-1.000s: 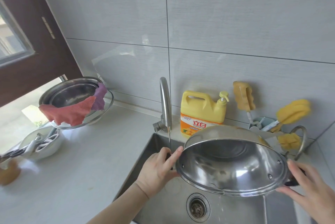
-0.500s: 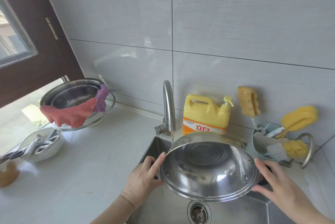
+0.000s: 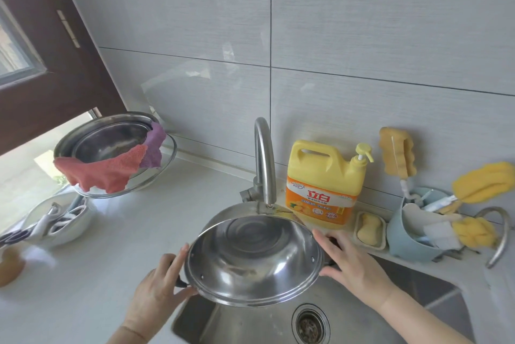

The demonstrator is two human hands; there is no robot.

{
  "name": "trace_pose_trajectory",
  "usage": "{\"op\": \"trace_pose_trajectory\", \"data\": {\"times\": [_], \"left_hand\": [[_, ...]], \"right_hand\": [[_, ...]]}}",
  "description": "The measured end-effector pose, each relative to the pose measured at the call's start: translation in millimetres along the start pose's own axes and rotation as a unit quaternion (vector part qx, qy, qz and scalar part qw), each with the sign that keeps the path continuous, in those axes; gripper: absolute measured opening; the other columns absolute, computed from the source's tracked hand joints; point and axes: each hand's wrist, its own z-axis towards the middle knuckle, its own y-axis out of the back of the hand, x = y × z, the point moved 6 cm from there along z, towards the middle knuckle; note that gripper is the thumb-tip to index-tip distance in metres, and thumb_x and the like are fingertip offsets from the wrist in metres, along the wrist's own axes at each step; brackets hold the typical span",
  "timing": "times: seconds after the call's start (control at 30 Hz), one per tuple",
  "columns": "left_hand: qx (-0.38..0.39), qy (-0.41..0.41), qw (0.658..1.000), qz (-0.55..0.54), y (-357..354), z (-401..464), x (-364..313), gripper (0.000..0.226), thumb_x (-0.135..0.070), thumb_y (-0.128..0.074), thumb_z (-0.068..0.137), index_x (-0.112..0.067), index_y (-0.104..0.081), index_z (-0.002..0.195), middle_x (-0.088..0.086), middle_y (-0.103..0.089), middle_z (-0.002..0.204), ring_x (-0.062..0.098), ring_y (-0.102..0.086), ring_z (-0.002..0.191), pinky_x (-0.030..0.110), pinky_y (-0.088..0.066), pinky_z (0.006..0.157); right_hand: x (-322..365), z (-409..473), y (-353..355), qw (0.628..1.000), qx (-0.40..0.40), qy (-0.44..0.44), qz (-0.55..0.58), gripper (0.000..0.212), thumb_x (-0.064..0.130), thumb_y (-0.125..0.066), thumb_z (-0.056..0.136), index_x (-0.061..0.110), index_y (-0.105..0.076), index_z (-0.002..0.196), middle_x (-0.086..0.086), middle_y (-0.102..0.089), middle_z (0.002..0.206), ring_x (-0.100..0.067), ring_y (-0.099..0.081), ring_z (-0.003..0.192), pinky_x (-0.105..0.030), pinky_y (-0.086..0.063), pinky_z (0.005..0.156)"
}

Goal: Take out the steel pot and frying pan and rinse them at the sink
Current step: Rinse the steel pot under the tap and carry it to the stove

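The steel pot is held tilted over the sink, its open mouth turned toward me, its far rim just under the faucet spout. My left hand grips its dark left handle. On the right rim and handle rests my right hand, holding it. No water is visibly running. No frying pan is in sight.
A yellow dish-soap jug stands behind the sink. A soap dish and a blue holder of sponges and brushes sit at right. Left on the counter are a steel bowl with red and purple cloths and a white bowl.
The pot has moved left and toward the faucet, held by both hands, and now sits under the spout. The view has shifted slightly.
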Motion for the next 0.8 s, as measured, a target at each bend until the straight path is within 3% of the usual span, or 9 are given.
{"op": "trace_pose_trajectory", "data": {"times": [0.1,0.17,0.27,0.4,0.5,0.57,0.67,0.7,0.8], "left_hand": [[-0.004,0.021,1.000,0.003,9,-6,13,0.095,-0.061,-0.056,0.074,-0.032,-0.016,0.155,-0.008,-0.044,0.094,-0.002,-0.059,0.052,0.023,-0.045,0.039],[-0.002,0.026,1.000,0.007,12,-8,19,0.099,-0.057,-0.061,0.071,-0.033,-0.015,0.155,-0.007,-0.045,0.095,-0.002,-0.060,0.053,0.024,-0.046,0.038],[0.015,0.034,0.999,0.004,3,-1,18,0.118,-0.048,-0.085,0.064,-0.033,-0.012,0.156,-0.006,-0.046,0.096,0.000,-0.061,0.054,0.024,-0.045,0.040],[0.001,-0.026,0.999,0.026,-16,15,-7,0.100,-0.060,-0.067,0.077,-0.032,-0.013,0.156,-0.002,-0.049,0.095,0.006,-0.062,0.053,0.027,-0.047,0.041],[0.004,-0.062,0.997,0.050,-35,32,-33,0.110,-0.054,-0.076,0.072,-0.029,-0.011,0.157,-0.001,-0.050,0.093,0.015,-0.056,0.051,0.028,-0.047,0.043],[-0.006,-0.097,0.993,0.061,-41,43,-54,0.099,-0.056,-0.069,0.077,-0.024,-0.017,0.155,-0.002,-0.046,0.092,0.015,-0.051,0.050,0.027,-0.043,0.045],[-0.031,-0.129,0.989,0.060,-49,56,-74,0.107,-0.051,-0.077,0.073,-0.024,-0.016,0.156,0.000,-0.047,0.089,0.015,-0.049,0.051,0.026,-0.041,0.046],[-0.026,-0.131,0.990,0.054,-53,59,-77,0.117,-0.047,-0.084,0.067,-0.025,-0.012,0.157,0.000,-0.048,0.088,0.015,-0.050,0.051,0.026,-0.042,0.046],[-0.032,-0.145,0.988,0.053,-56,64,-81,0.128,-0.042,-0.090,0.061,-0.027,-0.008,0.157,0.001,-0.051,0.088,0.017,-0.052,0.051,0.026,-0.045,0.047]], "right_hand": [[9,13,-5,1.000,0.009,-0.001,-0.001,0.133,0.031,-0.094,0.055,0.032,-0.006,0.155,-0.001,-0.047,0.111,-0.014,-0.065,0.077,-0.021,-0.049,0.055],[10,15,-6,1.000,0.010,-0.002,-0.003,0.133,0.031,-0.094,0.054,0.032,-0.006,0.155,-0.001,-0.046,0.112,-0.013,-0.064,0.077,-0.021,-0.049,0.054],[4,7,-2,1.000,0.000,0.002,-0.001,0.131,0.028,-0.094,0.056,0.032,-0.007,0.155,-0.002,-0.047,0.113,-0.014,-0.063,0.080,-0.023,-0.052,0.055],[-18,-21,10,1.000,-0.001,-0.026,-0.001,0.130,0.027,-0.093,0.058,0.032,-0.007,0.155,-0.001,-0.045,0.116,-0.016,-0.065,0.081,-0.027,-0.054,0.056],[-34,-48,25,0.996,0.013,-0.087,-0.003,0.137,0.030,-0.095,0.050,0.035,-0.008,0.155,0.001,-0.045,0.113,-0.012,-0.066,0.073,-0.023,-0.051,0.056],[-43,-66,36,0.993,0.014,-0.119,0.005,0.136,0.032,-0.095,0.049,0.036,-0.008,0.154,0.001,-0.045,0.112,-0.010,-0.066,0.070,-0.019,-0.049,0.053],[-48,-88,57,0.990,-0.004,-0.138,0.012,0.104,0.054,-0.073,0.075,0.036,-0.009,0.154,0.002,-0.045,0.109,-0.009,-0.057,0.078,-0.016,-0.045,0.049],[-53,-95,60,0.989,-0.012,-0.148,0.006,0.106,0.054,-0.076,0.073,0.037,-0.009,0.154,0.002,-0.045,0.109,-0.010,-0.054,0.083,-0.015,-0.045,0.048],[-60,-103,59,0.983,0.023,-0.183,0.008,0.151,0.025,-0.100,0.034,0.038,-0.009,0.154,0.002,-0.046,0.109,-0.013,-0.051,0.088,-0.016,-0.045,0.045]]}}
